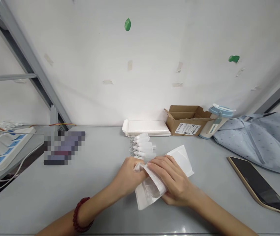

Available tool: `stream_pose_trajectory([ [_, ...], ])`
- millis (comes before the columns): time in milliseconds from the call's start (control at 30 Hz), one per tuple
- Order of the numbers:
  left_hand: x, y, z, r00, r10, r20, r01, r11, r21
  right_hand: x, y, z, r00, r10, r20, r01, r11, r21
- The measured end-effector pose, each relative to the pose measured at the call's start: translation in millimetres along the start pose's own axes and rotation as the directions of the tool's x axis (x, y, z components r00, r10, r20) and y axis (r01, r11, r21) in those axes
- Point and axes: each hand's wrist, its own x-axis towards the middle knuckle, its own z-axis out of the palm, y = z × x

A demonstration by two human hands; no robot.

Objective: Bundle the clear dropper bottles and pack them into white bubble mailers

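Observation:
A white bubble mailer (148, 193) is held slantwise between my hands above the grey table, its mouth spread toward me. My left hand (130, 177) is closed at the mouth's left edge; its fingertips are hidden by the envelope. Around the envelope's body my right hand (174, 178) is wrapped, fingers over the top and thumb beneath. Just beyond my hands lies a row of several small white tags or pouches (143, 146) with thin loops at their left ends. Whether anything is inside the mailer cannot be seen.
A stack of white bubble mailers (147, 127) lies by the wall, beside an open cardboard box (187, 126). A blue-lidded cup (216, 121), a light blue cloth bag (255, 141) and a phone (260, 185) are on the right. A power strip (9, 147) with cables is at left.

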Motion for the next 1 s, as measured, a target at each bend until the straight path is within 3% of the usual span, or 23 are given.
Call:
stream_pose_trajectory([
  [200, -0.9, 6.1, -0.5, 0.999, -0.050, 0.021, 0.053, 0.982, -0.180, -2.4, 0.7, 0.1, 1.000, -0.016, 0.007, 0.016, 0.999, -0.048],
  [333, -0.5, 8.3, -6.0, 0.990, -0.132, 0.049, 0.141, 0.928, -0.345, -3.7, 6.5, 0.7, 0.998, 0.018, -0.055, -0.024, 0.994, -0.106],
  [500, -0.5, 8.7, -12.9, 0.984, -0.078, 0.161, 0.143, 0.885, -0.443, -4.3, 13.4, 2.5, 0.990, 0.072, -0.117, -0.089, 0.985, -0.150],
  [1000, -4.7, 14.8, -19.2, 0.991, 0.110, -0.082, -0.134, 0.896, -0.423, -0.6, 13.3, 0.6, 0.987, 0.087, -0.136, -0.115, 0.971, -0.212],
])
